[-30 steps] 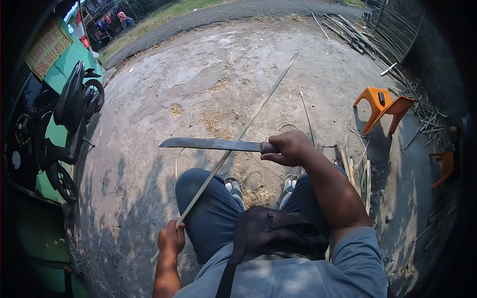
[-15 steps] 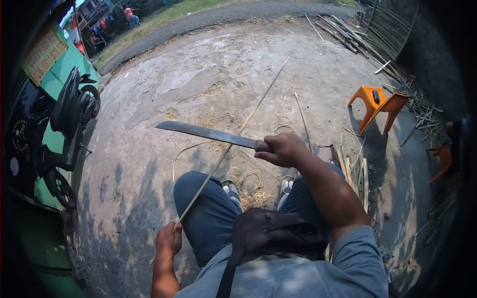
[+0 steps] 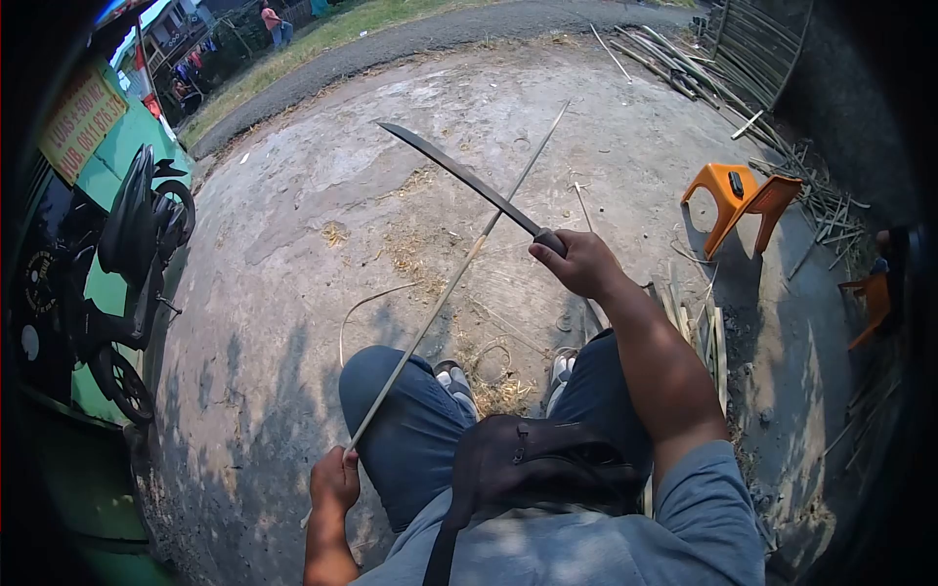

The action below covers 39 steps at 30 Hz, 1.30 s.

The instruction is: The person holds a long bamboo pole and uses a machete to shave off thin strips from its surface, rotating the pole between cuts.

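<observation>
My left hand (image 3: 334,479) is closed around the near end of a long, thin bamboo strip (image 3: 422,330), low beside my left knee. From there the strip slants up and away to the right, over my left thigh. In my right hand (image 3: 578,264) is the handle of a machete (image 3: 459,172), its long dark blade pointing up and to the left. The blade crosses the strip about two thirds of the way along, right at it in this view. Pale shavings (image 3: 503,391) lie on the ground between my shoes.
Split bamboo pieces (image 3: 718,352) lie by my right leg. An orange plastic chair (image 3: 728,200) holds a small black object. More bamboo poles (image 3: 674,63) are piled at the back right. On the left stands a motorcycle (image 3: 132,254); a person (image 3: 276,24) is near the road.
My right hand has moved up and away with the machete, its blade now tilted more steeply and crossing farther along the strip. My left hand keeps its grip, slightly lower.
</observation>
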Each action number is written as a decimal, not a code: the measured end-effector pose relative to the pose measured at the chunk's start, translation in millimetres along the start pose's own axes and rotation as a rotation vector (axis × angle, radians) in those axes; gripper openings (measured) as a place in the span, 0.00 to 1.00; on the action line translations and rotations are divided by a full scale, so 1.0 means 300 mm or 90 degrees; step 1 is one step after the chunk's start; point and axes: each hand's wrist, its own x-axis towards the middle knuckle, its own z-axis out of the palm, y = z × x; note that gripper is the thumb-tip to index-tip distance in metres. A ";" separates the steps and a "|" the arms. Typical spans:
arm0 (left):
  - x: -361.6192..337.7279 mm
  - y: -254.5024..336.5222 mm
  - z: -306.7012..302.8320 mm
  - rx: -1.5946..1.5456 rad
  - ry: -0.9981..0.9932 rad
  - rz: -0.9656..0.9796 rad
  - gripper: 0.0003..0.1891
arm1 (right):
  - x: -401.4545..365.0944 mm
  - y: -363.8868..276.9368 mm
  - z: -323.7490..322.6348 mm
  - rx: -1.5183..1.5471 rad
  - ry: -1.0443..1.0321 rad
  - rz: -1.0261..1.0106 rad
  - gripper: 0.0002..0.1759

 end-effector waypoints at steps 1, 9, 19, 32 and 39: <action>0.001 0.006 -0.007 -0.007 -0.003 0.000 0.32 | -0.010 0.002 0.008 -0.014 -0.012 -0.020 0.32; -0.002 0.006 0.002 -0.025 0.012 0.019 0.33 | -0.087 -0.140 0.092 -0.259 -0.177 -0.290 0.30; 0.006 -0.019 0.018 -0.051 0.006 0.028 0.34 | 0.017 0.043 0.020 0.021 -0.025 -0.046 0.34; -0.013 -0.025 0.047 -0.067 0.021 0.018 0.34 | -0.021 -0.047 0.027 -0.206 -0.062 -0.223 0.31; 0.003 -0.008 0.010 -0.051 -0.021 0.012 0.33 | 0.011 0.040 0.030 -0.018 -0.041 -0.036 0.33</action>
